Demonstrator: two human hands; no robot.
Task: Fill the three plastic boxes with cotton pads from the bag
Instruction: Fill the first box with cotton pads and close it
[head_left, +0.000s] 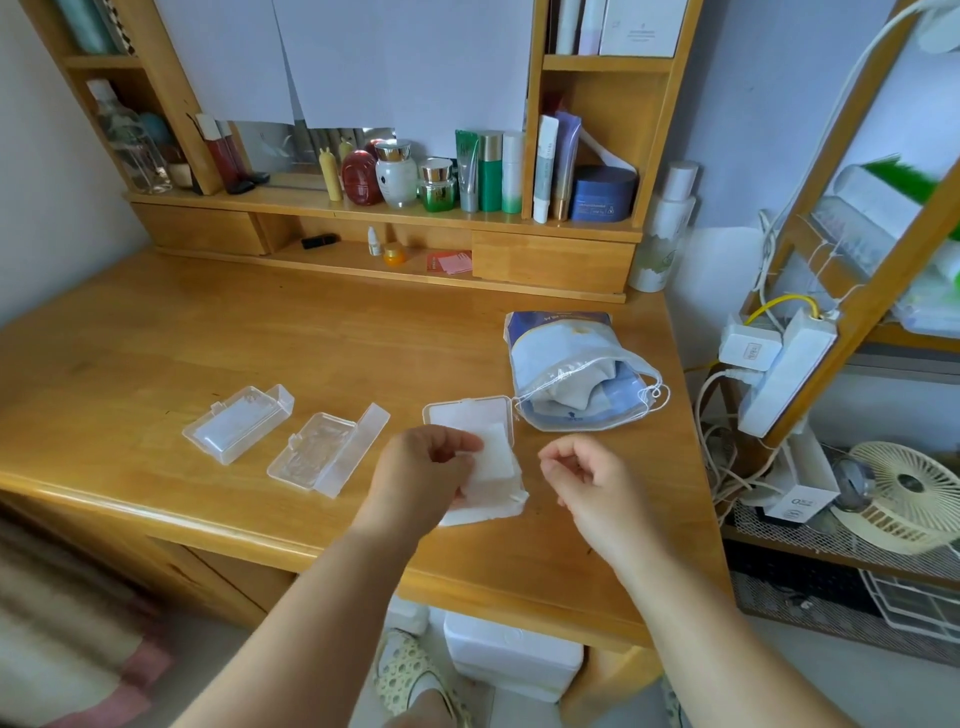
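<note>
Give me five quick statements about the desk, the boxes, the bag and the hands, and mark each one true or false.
1. The left hand holds a stack of cotton pads. True.
2. The right hand grips the bag. False: it hangs above the desk with loosely curled fingers, apart from the bag and holding nothing.
3. Three clear plastic boxes lie on the desk: the left box, the middle box and the right box. True.
4. All three boxes have their lids shut. False: all three lie open.
5. The bag lies at the left end of the desk. False: it lies to the right, beside the right box.
</note>
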